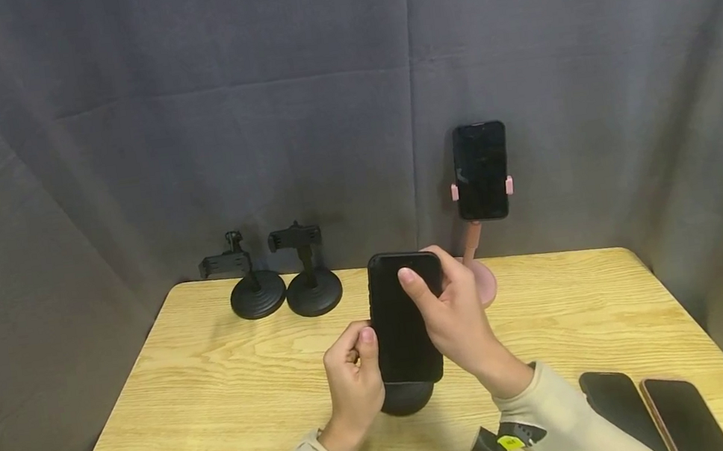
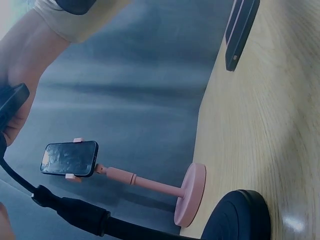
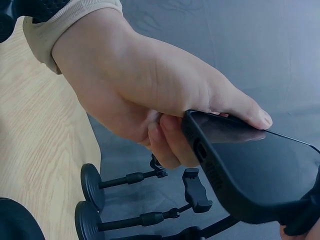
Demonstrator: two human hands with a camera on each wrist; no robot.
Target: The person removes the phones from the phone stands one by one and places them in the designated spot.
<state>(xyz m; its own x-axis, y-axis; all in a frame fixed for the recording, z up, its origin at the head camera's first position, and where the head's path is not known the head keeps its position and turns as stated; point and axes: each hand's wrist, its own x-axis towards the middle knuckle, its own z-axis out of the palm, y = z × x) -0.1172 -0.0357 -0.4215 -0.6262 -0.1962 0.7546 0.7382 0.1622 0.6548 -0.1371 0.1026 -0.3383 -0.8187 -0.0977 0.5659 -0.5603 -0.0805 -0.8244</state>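
A black smartphone (image 1: 407, 333) stands upright, screen towards me, in front of a black phone stand whose round base (image 1: 408, 399) shows below it. My right hand (image 1: 459, 311) grips the phone's upper right side, thumb on the screen and fingers behind. At the phone's left edge my left hand (image 1: 352, 384) has its fingers curled and its thumb up, holding the stand's clamp. One dark clamp arm (image 3: 302, 215) laps over the phone's edge in the right wrist view. In the left wrist view the stand's black pole (image 2: 82, 215) runs up behind the phone; the rest of the clamp is hidden.
A pink stand (image 1: 472, 242) at the back right bears another phone (image 1: 482, 169). Two black stands, one outer (image 1: 258, 294) and one inner (image 1: 314, 291), stand at the back left. Two phones, a black one (image 1: 617, 405) and a pink-edged one (image 1: 686, 415), lie at the front right.
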